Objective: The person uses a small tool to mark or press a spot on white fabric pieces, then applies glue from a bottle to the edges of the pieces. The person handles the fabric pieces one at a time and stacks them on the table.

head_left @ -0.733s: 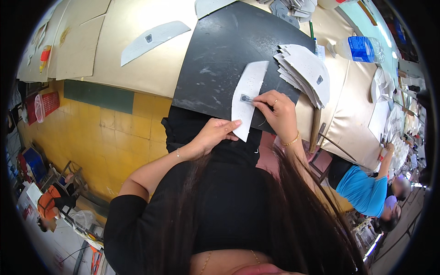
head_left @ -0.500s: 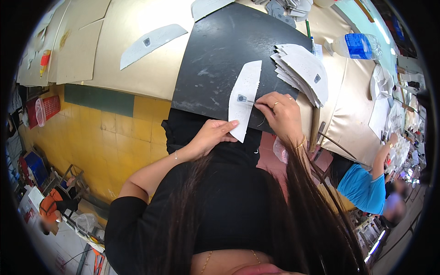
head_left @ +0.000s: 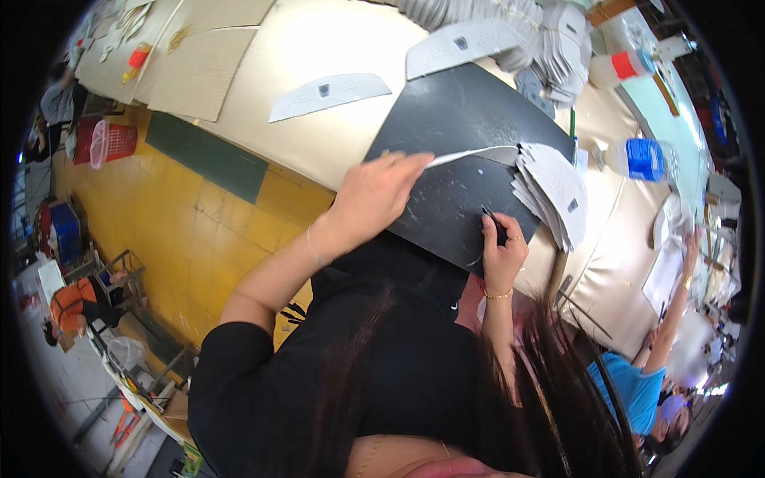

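Note:
My left hand (head_left: 381,195) pinches one end of a thin curved white panel (head_left: 470,153), held nearly edge-on over a black board (head_left: 446,211). The panel's far end reaches a fanned stack of similar panels (head_left: 562,195) on the board's right side; whether it touches the stack I cannot tell. Low over the board's near right part, my right hand (head_left: 504,253) is closed round a small dark pointed tool (head_left: 488,213) whose exact kind is unclear. A tiny pale scrap (head_left: 480,171) lies on the board between my hands.
One loose panel (head_left: 331,94) lies left of the board, another (head_left: 458,49) at its far edge. Bundled panels (head_left: 562,48) stand behind. A blue-labelled bottle (head_left: 644,159) lies at the right, near a green pen (head_left: 572,121). Another person's arm (head_left: 676,299) reaches onto the table at far right.
My left hand has lifted the panel up and away from my body, tilting it edge-on. My right hand has come off the panel's dark patch. The view has shifted, showing more of the table's far side.

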A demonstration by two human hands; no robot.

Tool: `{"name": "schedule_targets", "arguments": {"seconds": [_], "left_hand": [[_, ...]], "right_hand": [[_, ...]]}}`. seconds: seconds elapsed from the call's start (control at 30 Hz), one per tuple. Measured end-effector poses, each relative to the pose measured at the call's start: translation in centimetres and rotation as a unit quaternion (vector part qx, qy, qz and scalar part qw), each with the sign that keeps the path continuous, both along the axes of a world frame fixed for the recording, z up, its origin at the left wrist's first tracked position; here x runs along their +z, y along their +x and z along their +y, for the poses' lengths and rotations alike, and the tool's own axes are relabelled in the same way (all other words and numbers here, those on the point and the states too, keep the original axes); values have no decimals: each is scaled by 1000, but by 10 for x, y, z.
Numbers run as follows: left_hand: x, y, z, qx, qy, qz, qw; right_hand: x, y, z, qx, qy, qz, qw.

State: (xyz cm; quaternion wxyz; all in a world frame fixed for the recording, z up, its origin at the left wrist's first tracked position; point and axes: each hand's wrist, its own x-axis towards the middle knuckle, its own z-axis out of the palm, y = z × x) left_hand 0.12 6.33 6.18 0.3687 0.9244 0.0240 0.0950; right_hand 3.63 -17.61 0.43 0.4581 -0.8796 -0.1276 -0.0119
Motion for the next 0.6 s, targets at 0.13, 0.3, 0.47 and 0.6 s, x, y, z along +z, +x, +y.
{"name": "schedule_targets", "arguments": {"seconds": [0.13,0.3,0.47,0.6], "left_hand": [[7,56,29,16,-127,-24,991],[6,100,64,68,-323,65,942],[-33,105,94,152,-350,101,919],[-63,68,148,253,-92,25,963]], "right_hand": [[-4,-1,-3,-4,9,22,1000],[-5,-2,-2,-26,34,63,997],[-5,-3,-2,-18,32,54,998],[-6,-3,-1,-15,38,35,999]]}}
